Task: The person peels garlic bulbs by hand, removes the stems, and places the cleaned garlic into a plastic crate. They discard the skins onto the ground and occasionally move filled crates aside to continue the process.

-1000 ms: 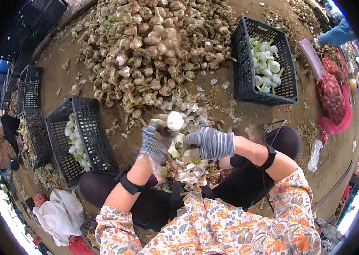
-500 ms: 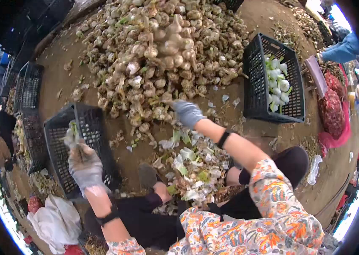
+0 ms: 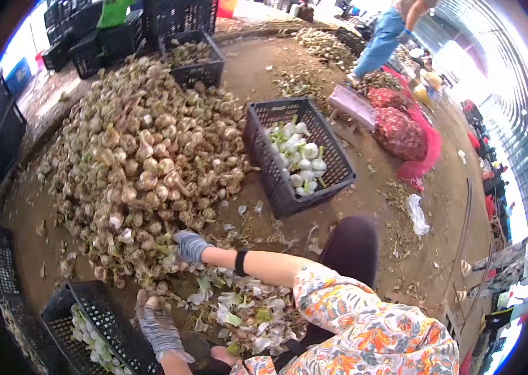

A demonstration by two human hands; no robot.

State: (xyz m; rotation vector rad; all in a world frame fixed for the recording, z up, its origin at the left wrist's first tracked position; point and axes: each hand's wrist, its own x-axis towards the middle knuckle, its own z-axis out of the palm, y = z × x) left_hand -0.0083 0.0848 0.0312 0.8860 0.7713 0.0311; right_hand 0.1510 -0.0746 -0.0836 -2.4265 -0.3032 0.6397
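Note:
My right hand, in a grey-striped glove, reaches the lower right edge of a large garlic pile. Its fingertips are lost among the bulbs, so any hold on one is hidden. Lower down, my gloved left hand is open, its soiled fingers apart and nothing visible in them. Beside it, on the left, stands a tilted black crate with trimmed white garlic inside. Peeled skins and leaf scraps lie between my legs, right of my left hand.
Another black crate holding white garlic stands right of the pile. Beyond it are a pale low stool and red mesh sacks. A person in blue trousers is at the back. Stacked crates stand behind the pile.
My view has swung right and up. My left hand has let go of the white garlic it held over the left crate and moved right of that crate. My right hand stays by the pile.

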